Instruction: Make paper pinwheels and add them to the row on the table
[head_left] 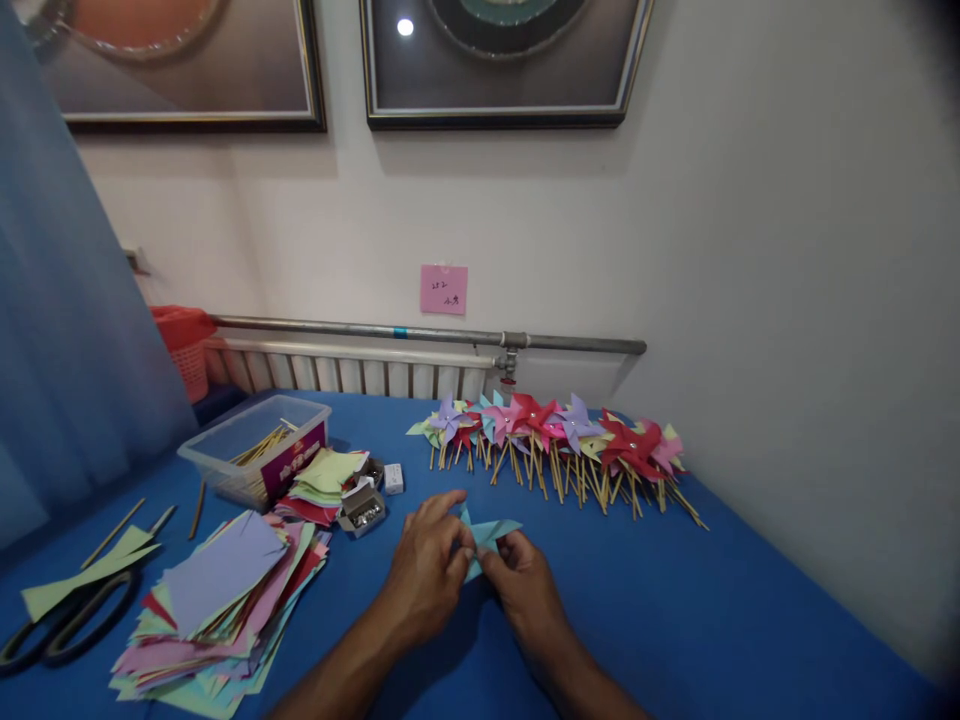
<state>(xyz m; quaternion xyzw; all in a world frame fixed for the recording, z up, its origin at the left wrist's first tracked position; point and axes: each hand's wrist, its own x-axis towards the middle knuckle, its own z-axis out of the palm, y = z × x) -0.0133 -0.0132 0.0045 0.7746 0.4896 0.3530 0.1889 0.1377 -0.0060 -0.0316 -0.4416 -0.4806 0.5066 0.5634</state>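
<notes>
Between my two hands is a light blue paper pinwheel [487, 533], its points folded in toward the middle. My left hand [431, 555] grips it from the left, thumb at the centre and index finger raised behind a point. From the right, my right hand [525, 585] pinches it with thumb and fingers. Whether a pin sits in the centre is hidden by my fingers. Just left of my hands, a small open box of metal pins [364, 512] stands on the blue table [600, 640].
At left lie a stack of coloured paper [225, 580], scissors [90, 620], green paper strips [90, 575] and a plastic tub [255, 450] of sticks. A small white box [394, 478] is near the pins. Finished pinwheels [555, 440] on sticks line the back right.
</notes>
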